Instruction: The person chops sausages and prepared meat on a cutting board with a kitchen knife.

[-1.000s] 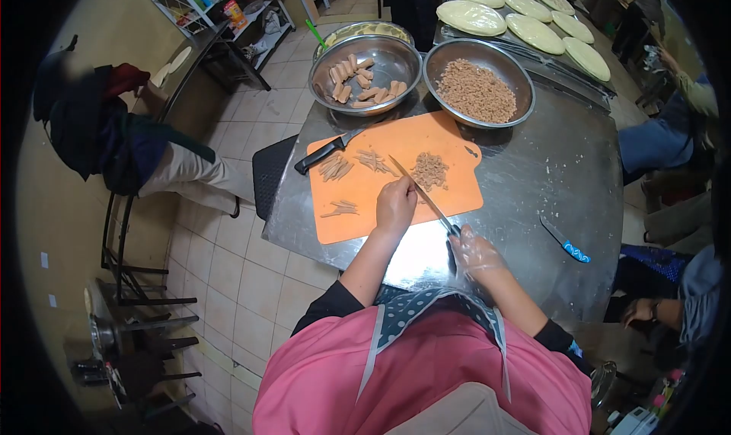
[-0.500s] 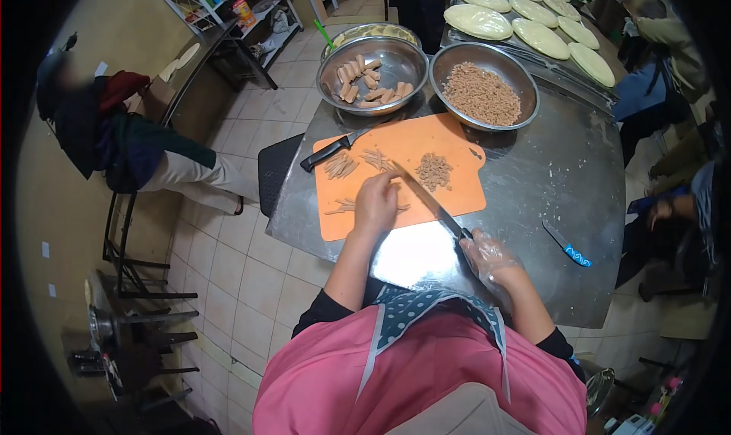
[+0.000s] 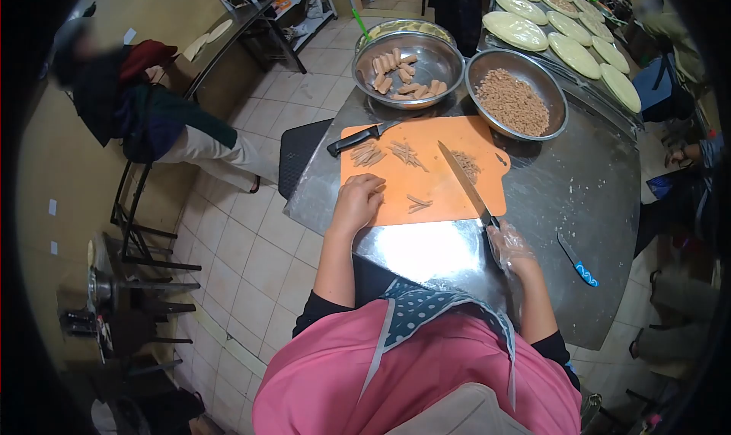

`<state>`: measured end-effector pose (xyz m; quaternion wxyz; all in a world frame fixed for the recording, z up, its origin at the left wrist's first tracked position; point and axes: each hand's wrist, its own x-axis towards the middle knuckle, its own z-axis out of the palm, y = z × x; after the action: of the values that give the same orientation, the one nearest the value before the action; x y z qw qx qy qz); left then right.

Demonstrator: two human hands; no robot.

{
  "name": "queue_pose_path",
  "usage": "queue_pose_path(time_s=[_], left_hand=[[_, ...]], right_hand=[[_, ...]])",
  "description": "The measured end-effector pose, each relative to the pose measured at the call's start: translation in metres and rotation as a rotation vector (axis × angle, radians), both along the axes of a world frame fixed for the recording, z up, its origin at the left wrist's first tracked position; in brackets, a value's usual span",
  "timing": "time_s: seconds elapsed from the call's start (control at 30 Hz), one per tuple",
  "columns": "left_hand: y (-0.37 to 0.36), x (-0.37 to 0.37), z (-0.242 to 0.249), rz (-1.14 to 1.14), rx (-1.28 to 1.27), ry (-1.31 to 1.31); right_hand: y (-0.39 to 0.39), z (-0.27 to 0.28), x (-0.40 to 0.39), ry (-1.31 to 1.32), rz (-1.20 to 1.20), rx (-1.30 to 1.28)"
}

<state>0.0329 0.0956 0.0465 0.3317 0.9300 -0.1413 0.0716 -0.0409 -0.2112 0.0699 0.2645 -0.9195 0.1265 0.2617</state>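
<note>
My right hand (image 3: 510, 244), in a clear plastic glove, grips a long knife (image 3: 466, 182) whose blade lies slanted over the orange cutting board (image 3: 457, 206). Beside the blade is a small heap of chopped brown pieces (image 3: 466, 166), partly hidden by it. At the board's left edge rests my bare left hand (image 3: 356, 203), fingers loosely bent and thumb apart; whatever lies beneath is hidden. Two piles of thin sausage strips (image 3: 368, 155) lie near the board's upper left, and a few loose strips (image 3: 418, 203) lie right of my left hand. A second, black-handled knife (image 3: 358, 139) crosses the board's top left corner.
Behind the board stand a metal bowl of sausage pieces (image 3: 366, 69) and a metal bowl of chopped bits (image 3: 561, 115). A blue-handled knife (image 3: 582, 270) lies at right. Several covered oval plates (image 3: 575, 55) fill the far right. A person (image 3: 164, 123) stands at left; others are at right.
My left hand has moved left, away from the knife tip, uncovering a few strips. The knife has shifted right across the chopped heap. The whole view has swung slightly.
</note>
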Motion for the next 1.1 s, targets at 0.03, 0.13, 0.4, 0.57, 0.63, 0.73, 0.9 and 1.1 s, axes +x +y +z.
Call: queue_pose_path(time_s=[0.03, 0.13, 0.4, 0.57, 0.63, 0.73, 0.9, 1.1], left_hand=[[0.002, -0.001, -0.002, 0.000, 0.059, -0.039], [0.016, 0.000, -0.011, -0.010, 0.118, 0.002], [0.007, 0.010, -0.020, 0.161, -0.033, 0.149], [-0.025, 0.018, -0.036, 0.106, -0.116, 0.030], [-0.039, 0.017, -0.028, -0.011, -0.113, 0.095], [-0.045, 0.012, -0.024, -0.098, -0.085, 0.104], [-0.045, -0.001, -0.017, -0.187, -0.038, 0.042], [-0.059, -0.003, -0.031, -0.148, -0.085, 0.055]], right_hand=[[0.001, 0.002, 0.000, 0.011, 0.001, -0.010], [-0.002, -0.003, -0.003, -0.004, 0.008, -0.028], [0.005, 0.010, -0.004, 0.026, -0.013, -0.046], [0.003, 0.002, -0.004, -0.006, 0.004, -0.047], [0.004, 0.002, -0.004, -0.014, 0.002, -0.046], [0.004, 0.002, -0.005, -0.021, 0.000, -0.040], [0.004, 0.003, -0.004, -0.003, 0.005, -0.041], [0.015, 0.014, -0.005, 0.031, 0.019, -0.070]])
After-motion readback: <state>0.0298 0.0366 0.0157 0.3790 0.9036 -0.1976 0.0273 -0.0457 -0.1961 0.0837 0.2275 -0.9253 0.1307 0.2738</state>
